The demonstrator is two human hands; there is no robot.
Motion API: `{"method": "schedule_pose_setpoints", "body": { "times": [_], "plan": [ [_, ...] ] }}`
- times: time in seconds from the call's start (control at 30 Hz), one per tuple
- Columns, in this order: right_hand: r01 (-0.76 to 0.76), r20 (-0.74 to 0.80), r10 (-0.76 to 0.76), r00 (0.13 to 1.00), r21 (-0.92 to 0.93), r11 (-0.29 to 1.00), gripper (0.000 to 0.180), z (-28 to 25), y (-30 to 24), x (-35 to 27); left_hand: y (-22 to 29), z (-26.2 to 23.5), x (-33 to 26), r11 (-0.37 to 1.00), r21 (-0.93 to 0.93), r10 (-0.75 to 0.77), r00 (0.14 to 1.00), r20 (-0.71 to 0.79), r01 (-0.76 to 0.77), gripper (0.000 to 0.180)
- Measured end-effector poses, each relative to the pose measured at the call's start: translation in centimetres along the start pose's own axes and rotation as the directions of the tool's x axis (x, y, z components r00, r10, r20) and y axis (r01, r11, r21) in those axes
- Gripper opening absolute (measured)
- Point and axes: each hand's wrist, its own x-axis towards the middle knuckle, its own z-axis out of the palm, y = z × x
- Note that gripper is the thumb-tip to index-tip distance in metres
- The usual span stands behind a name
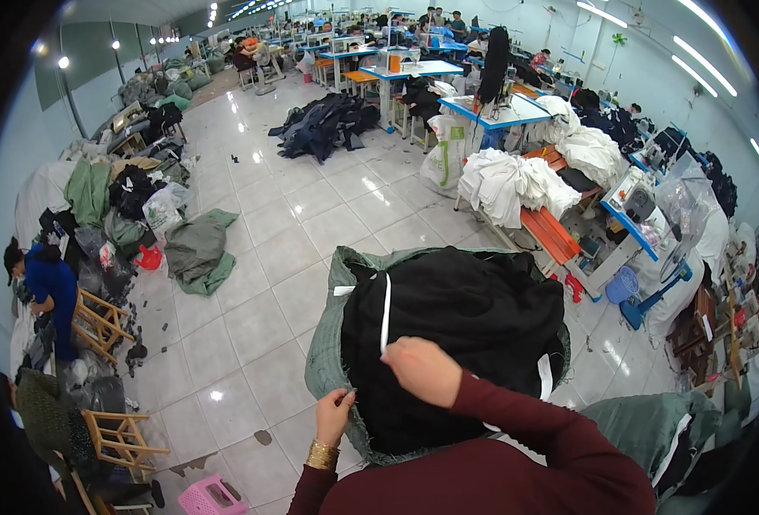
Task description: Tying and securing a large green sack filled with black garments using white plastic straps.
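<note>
A large green woven sack point(319, 352) stands in front of me, its mouth wide and filled with black fabric point(465, 300). My right hand point(422, 370) is closed over the fabric, on the lower end of a white strip point(386, 313) that runs taut up to the sack's far left rim. At the near left rim my left hand point(334, 415) pinches the sack's edge between thumb and fingers. Another white strip point(545, 376) hangs at the right side of the black fabric.
A second green sack point(654, 429) sits at my lower right, a pink plastic stool point(211, 496) at lower left. White garments point(517, 184) lie on an orange bench point(551, 232). Dark cloth point(324, 124) is heaped on the tiled floor. A person in blue point(49, 292) stands left.
</note>
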Motion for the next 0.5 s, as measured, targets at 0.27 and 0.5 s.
{"method": "schedule_pose_setpoints", "body": {
  "times": [0.27, 0.5],
  "plan": [
    [-0.452, 0.212, 0.422, 0.881, 0.641, 0.621, 0.012, 10.8, 1.9, 0.1, 1.0, 0.4, -0.2, 0.950, 0.250, 0.252, 0.928, -0.274, -0.184, 0.027],
    [-0.606, 0.420, 0.469, 0.777, 0.699, 0.379, 0.012, 15.5, 1.6, -0.2, -0.3, 1.7, -0.1, 0.990, -0.005, 0.127, 0.922, -0.367, -0.138, 0.023]
  ]
}}
